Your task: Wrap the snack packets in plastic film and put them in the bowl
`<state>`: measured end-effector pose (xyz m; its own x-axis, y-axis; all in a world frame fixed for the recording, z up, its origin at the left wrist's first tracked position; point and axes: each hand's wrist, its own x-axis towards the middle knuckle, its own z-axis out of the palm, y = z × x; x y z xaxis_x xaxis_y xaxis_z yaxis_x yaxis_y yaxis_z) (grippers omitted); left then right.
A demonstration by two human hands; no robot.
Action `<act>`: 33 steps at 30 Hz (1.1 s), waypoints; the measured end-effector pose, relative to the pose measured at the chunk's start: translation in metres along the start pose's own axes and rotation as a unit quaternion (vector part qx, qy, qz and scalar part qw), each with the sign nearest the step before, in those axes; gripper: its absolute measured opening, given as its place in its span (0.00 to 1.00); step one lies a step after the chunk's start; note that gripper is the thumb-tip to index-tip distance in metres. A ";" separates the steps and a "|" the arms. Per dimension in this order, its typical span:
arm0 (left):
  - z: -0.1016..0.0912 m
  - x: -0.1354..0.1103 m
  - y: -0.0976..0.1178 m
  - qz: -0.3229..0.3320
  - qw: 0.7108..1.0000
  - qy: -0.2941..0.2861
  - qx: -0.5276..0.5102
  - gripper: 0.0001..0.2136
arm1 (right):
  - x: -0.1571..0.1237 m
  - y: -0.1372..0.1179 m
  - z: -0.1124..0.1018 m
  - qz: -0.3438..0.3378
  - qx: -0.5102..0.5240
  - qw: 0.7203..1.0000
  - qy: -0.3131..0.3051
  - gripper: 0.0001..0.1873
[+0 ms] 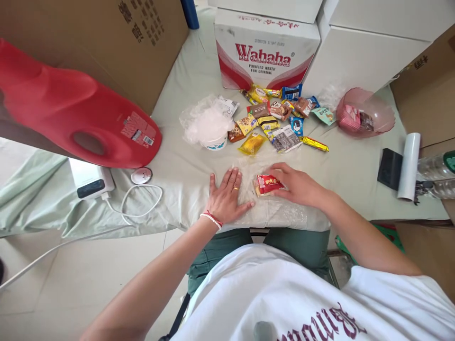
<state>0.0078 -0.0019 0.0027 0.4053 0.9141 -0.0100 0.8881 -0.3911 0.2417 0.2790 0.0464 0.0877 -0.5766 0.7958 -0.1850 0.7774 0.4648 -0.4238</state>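
My left hand (226, 195) lies flat with its fingers spread, pressing on a clear plastic sheet or bag (284, 214) along the near edge of the table. Beside it, my right hand (293, 183) has thumb and fingers closed around a small red snack packet (267, 183) resting on that plastic. Beyond both hands is a loose pile of wrapped snacks, among them a yellow packet (252, 143), a grey-and-clear packet (285, 138) and a gold stick wrapper (314, 144). A white tub (215, 142) with crumpled clear plastic over it stands left of the pile.
A pink translucent bowl (386, 113) holding a few packets sits at the right. The Wahaba-printed carton (266, 52) blocks the back. A large red jug (106, 118), a white power bank (90, 180) and its cable (158, 201) are at left; a white roll (408, 166) is far right.
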 end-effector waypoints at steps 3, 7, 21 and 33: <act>-0.001 0.000 0.000 -0.002 1.000 0.002 -0.008 0.47 | 0.010 -0.014 0.006 -0.011 -0.107 0.991 -0.084 0.32; 0.000 0.000 0.001 0.002 1.000 0.003 -0.011 0.48 | 0.013 -0.022 0.017 0.012 -0.156 0.983 -0.093 0.29; 0.002 0.000 0.001 -0.007 1.000 0.002 -0.009 0.49 | 0.013 -0.029 0.004 0.097 -0.123 0.987 -0.026 0.26; -0.006 0.002 0.001 -0.044 0.999 0.010 -0.022 0.30 | 0.007 -0.024 0.019 0.067 -0.082 0.994 -0.025 0.36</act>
<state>0.0082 -0.0002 0.0093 0.3208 0.9470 -0.0144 0.9096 -0.3038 0.2833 0.2516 0.0330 0.0798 -0.4738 0.8363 -0.2760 0.8761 0.4160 -0.2435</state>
